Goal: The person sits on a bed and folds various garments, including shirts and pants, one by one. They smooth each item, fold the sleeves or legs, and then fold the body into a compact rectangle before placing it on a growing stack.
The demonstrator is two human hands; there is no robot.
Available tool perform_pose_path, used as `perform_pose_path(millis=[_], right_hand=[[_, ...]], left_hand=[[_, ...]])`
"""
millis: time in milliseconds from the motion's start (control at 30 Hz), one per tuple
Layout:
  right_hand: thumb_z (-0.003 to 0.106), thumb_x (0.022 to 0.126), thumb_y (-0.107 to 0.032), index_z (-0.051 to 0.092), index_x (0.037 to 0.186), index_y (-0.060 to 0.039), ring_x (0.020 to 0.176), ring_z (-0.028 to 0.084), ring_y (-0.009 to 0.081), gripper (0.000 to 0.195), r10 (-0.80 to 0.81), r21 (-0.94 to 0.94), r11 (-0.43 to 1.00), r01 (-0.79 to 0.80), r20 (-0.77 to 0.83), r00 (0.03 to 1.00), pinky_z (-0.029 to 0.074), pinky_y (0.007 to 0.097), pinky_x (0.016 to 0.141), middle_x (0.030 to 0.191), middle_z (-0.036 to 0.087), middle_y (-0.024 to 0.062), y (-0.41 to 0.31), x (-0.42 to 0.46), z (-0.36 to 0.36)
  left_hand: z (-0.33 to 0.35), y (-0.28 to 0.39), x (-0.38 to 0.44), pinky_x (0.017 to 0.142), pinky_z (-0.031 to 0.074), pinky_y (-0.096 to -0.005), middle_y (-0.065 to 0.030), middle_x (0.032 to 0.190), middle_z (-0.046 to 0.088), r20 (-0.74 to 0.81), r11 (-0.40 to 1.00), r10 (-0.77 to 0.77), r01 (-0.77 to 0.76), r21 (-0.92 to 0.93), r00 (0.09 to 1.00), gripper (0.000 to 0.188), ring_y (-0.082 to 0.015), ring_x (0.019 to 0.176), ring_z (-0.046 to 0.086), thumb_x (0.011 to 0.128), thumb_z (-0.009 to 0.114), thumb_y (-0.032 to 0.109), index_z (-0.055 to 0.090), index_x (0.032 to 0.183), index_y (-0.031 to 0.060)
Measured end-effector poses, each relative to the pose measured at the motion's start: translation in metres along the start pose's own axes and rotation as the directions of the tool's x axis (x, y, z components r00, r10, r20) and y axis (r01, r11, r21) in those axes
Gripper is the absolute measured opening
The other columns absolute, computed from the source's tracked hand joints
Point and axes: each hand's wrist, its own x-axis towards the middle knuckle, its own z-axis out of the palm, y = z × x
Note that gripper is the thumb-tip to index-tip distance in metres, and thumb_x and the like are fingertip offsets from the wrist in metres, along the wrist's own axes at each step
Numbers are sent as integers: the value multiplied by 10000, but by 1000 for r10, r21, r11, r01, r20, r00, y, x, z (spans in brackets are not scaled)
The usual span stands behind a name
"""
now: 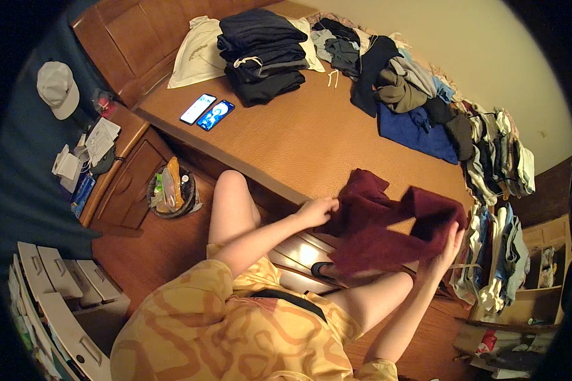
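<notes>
A maroon cloth garment (379, 250) spans the space between my two hands at the bed's near edge. Its far part rests on the woven bed mat (314, 138), while the near part hangs over my lap. My left hand (318, 212) pinches the garment's left edge. On the other side, my right hand (445, 252) grips a raised, looped fold of it, with the thumb and part of the fingers hidden by cloth. Bare mat shows through a gap in the middle. What kind of garment it is cannot be made out.
Folded dark clothes (262, 52) are stacked on a pale pillow (193, 59). Two smartphones (198, 108) lie nearby. Loose clothes (405, 90) line the wall side, with hanging clothes (493, 257) at right. A filled waste basket (190, 205) stands by a wooden nightstand (128, 176); drawers (71, 328) jut at left.
</notes>
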Motion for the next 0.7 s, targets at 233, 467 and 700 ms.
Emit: perform_pose_path(millis=[233,467,700], right_hand=[[519,959,-354,431,1358,12,1245,436,260,549,-186,-402,916,18,-384,905,326,393,1060,1392,424,159,24,45,-107],[647,885,-248,500,1259,-4,1068,530,220,471,59,-148,984,-101,-267,962,393,349,982,1204,555,98,57,66,-104],[760,759,-185,362,1380,-36,1285,387,285,752,-166,-793,537,288,235,958,288,408,1088,1401,397,159,128,45,-87]], left_hand=[[-67,-44,27,704,462,-386,-161,787,577,-442,868,-386,156,-471,810,175,-241,759,582,854,545,71,435,989,54],[-103,-50,67,720,412,-259,-30,853,484,-565,822,-511,176,-541,648,230,-118,812,470,845,465,-72,393,1002,80],[-83,5,57,746,515,-349,-128,947,688,-141,961,-173,136,-241,975,334,-260,827,673,724,589,50,666,1040,126]])
